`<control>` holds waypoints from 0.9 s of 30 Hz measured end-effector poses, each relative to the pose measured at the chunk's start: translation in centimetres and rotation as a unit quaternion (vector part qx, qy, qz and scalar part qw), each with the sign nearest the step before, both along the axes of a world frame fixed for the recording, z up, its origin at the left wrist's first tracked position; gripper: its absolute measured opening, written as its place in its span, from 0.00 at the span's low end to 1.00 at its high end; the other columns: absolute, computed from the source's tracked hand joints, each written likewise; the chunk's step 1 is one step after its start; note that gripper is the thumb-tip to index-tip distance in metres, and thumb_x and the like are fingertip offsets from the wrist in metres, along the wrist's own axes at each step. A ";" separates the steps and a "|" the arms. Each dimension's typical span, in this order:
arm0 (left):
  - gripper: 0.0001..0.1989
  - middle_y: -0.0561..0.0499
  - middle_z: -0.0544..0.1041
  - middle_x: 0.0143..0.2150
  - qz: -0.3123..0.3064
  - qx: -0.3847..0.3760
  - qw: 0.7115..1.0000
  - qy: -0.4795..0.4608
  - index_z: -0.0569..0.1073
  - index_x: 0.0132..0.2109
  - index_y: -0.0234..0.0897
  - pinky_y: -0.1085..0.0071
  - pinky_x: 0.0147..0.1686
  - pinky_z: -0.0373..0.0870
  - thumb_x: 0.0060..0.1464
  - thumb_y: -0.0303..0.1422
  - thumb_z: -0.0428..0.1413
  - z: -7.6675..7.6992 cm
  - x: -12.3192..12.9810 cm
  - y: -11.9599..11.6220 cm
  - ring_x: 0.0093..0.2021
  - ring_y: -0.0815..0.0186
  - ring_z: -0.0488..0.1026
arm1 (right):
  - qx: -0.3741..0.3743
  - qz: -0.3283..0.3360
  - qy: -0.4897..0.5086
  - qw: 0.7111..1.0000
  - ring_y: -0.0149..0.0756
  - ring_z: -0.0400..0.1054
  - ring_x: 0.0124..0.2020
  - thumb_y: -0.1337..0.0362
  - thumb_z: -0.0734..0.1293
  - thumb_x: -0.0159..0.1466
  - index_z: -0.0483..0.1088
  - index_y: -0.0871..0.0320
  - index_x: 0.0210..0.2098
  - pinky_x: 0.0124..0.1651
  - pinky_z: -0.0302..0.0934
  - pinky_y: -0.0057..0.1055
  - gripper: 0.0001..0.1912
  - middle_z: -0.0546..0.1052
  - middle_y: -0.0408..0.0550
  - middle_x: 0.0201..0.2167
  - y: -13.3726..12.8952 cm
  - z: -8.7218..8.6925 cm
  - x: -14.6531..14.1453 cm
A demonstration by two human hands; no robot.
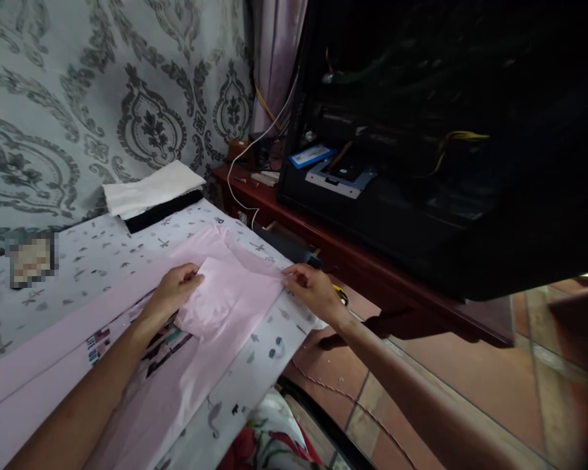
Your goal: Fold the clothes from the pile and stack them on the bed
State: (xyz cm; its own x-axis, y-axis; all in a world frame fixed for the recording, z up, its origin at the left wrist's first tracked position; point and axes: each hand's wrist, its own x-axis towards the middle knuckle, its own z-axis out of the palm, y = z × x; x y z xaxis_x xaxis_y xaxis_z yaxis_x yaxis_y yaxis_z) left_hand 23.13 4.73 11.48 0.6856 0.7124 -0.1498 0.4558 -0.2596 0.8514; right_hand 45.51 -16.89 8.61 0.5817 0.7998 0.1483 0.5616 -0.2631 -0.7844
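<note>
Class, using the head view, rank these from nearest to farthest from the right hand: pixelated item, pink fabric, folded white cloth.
1. Pink fabric: at the right hand's fingertips.
2. Folded white cloth: back left.
3. Pixelated item: far left.

Thin pale-pink cloth (255,297) with black and teal print; flat white sheet (269,339) scattered with small grey motifs; pale-grey wallpaper (151,124) in dark-grey damask; reddish-brown wooden desk (333,240).

Left of you rises a grey damask-patterned wall (151,124); ahead hangs a lilac curtain (278,62); rightward, your reddish-brown wooden table (355,258) stands on terracotta floor tiles (451,375).
</note>
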 end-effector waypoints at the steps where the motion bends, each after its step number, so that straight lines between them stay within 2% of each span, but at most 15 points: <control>1: 0.16 0.58 0.63 0.22 -0.001 -0.001 1.000 0.000 0.70 0.27 0.38 0.73 0.24 0.52 0.43 0.47 0.56 0.0 0.0 0.0 0.24 0.69 0.58 | -0.011 0.006 -0.011 1.000 0.33 0.65 0.26 0.60 0.66 0.60 0.77 0.55 0.39 0.29 0.58 0.29 0.10 0.73 0.43 0.27 0.1 0.3 -0.1; 5: 0.16 0.58 0.61 0.22 -0.001 -0.001 1.000 -0.006 0.68 0.26 0.38 0.73 0.24 0.51 0.42 0.47 0.56 0.1 0.1 0.0 0.24 0.69 0.57 | -0.062 0.019 -0.055 0.996 0.33 0.66 0.27 0.65 0.65 0.61 0.76 0.56 0.33 0.33 0.58 0.30 0.06 0.74 0.45 0.30 0.2 1.1 -0.6; 8: 0.16 0.58 0.62 0.23 -0.002 -0.007 1.000 -0.010 0.68 0.27 0.38 0.72 0.25 0.52 0.42 0.47 0.56 0.3 0.2 -0.2 0.24 0.69 0.59 | -0.073 0.024 -0.079 0.994 0.32 0.66 0.28 0.68 0.64 0.61 0.74 0.56 0.30 0.33 0.57 0.30 0.06 0.73 0.45 0.29 0.2 1.4 -0.7; 15: 0.16 0.58 0.61 0.20 -0.020 0.022 0.999 0.031 0.66 0.26 0.39 0.71 0.26 0.52 0.42 0.48 0.53 0.4 0.9 0.1 0.23 0.69 0.58 | -0.096 0.027 -0.065 0.993 0.30 0.64 0.25 0.69 0.65 0.58 0.72 0.57 0.27 0.31 0.56 0.28 0.05 0.71 0.43 0.28 0.1 2.1 -0.3; 27: 0.11 0.57 0.67 0.22 -0.026 0.091 0.992 0.088 0.68 0.28 0.40 0.70 0.27 0.55 0.47 0.42 0.51 0.1 1.1 0.3 0.25 0.66 0.64 | -0.087 0.046 -0.101 0.990 0.31 0.65 0.25 0.68 0.64 0.56 0.71 0.56 0.25 0.30 0.57 0.29 0.05 0.71 0.43 0.27 0.1 1.7 -0.2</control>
